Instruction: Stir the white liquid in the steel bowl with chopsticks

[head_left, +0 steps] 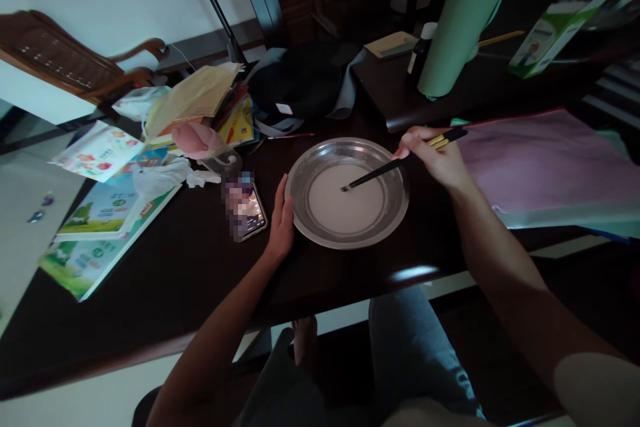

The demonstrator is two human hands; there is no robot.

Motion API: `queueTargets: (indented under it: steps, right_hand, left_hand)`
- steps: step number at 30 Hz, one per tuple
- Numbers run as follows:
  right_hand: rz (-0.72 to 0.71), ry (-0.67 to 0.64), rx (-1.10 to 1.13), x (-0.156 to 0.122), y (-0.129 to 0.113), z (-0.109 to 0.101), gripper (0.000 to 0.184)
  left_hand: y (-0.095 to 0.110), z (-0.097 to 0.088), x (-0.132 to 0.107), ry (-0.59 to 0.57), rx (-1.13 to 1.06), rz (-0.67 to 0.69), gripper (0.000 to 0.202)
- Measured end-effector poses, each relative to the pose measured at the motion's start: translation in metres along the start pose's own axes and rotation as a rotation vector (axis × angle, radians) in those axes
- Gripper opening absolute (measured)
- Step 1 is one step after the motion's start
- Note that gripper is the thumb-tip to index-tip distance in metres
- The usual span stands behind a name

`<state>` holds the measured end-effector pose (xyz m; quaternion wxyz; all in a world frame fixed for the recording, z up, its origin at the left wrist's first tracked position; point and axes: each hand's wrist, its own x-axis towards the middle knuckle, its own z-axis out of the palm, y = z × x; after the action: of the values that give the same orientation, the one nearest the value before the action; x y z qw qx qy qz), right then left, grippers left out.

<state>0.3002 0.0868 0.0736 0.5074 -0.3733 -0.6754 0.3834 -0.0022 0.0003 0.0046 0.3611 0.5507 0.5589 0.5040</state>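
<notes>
A round metal basin [345, 240] stands on the dark table, with cloudy whitish liquid [345, 210] in its bottom. At its left side my left hand [281, 230] grips the rim, fingers stretched along the outer wall. My right hand [430, 153] is closed around a pair of black chopsticks [377, 171] with gold bands near the upper end. They slant down to the left over the basin, and their tips are at the liquid near its middle. Whether the tips dip below the surface, I cannot tell.
A phone [257, 213] with a lit screen lies left of my left hand. Books [100, 213], papers and crumpled tissue [203, 177] cover the table's left. Behind the basin sits a black bag [305, 80]. A pink folder [545, 167], a green roll [465, 20] and a bottle [419, 57] are at right.
</notes>
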Motion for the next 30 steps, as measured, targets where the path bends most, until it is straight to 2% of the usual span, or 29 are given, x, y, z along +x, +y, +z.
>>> queueTargets:
  steps: [2,3,7,9,13,15,19,21,25,27,30]
  right_hand:
    - [0.006,0.029,0.03,0.0001,0.0012,-0.0014,0.044]
    - [0.016,0.003,0.035,-0.0004,0.0009,-0.001,0.044]
    - [0.038,-0.187,-0.011,-0.0028,-0.0028,0.0039,0.037]
    - [0.022,-0.16,-0.037,-0.0019,-0.0031,0.0039,0.035]
    - [0.014,0.017,-0.001,0.0006,-0.0005,-0.0011,0.041]
    - [0.029,-0.021,0.029,-0.0002,-0.0005,-0.0014,0.043]
    - [0.038,-0.206,-0.002,-0.0032,-0.0031,0.003,0.037]
    - [0.026,-0.171,-0.031,-0.0029,-0.0034,0.0033,0.035]
    - [0.021,0.001,-0.015,-0.0009,-0.0015,-0.0006,0.042]
    - [0.035,-0.039,0.005,-0.0012,-0.0016,-0.0008,0.043]
    - [0.041,-0.167,-0.009,-0.0023,-0.003,0.0019,0.037]
  left_hand:
    - [0.0,-0.0001,-0.0002,0.0,-0.001,-0.003,0.058]
    - [0.0001,-0.0001,-0.0004,0.001,-0.005,-0.006,0.058]
    - [0.0007,0.0001,-0.0007,0.006,-0.012,-0.023,0.058]
    - [0.0011,0.0002,-0.0006,0.004,-0.012,-0.024,0.057]
    - [0.0011,0.0004,-0.0002,0.006,-0.007,-0.014,0.058]
    - [0.0007,0.0003,-0.0001,0.007,-0.009,-0.015,0.058]
    - [0.0004,-0.0001,-0.0003,0.0,-0.015,-0.011,0.058]
    - [0.001,-0.0003,-0.0002,-0.004,-0.006,-0.006,0.058]
    - [0.001,-0.0005,0.0001,-0.004,0.005,0.005,0.057]
    - [0.0001,-0.0004,0.0003,-0.003,0.0,0.008,0.057]
    - [-0.0009,-0.0001,0.0002,-0.006,-0.014,0.003,0.059]
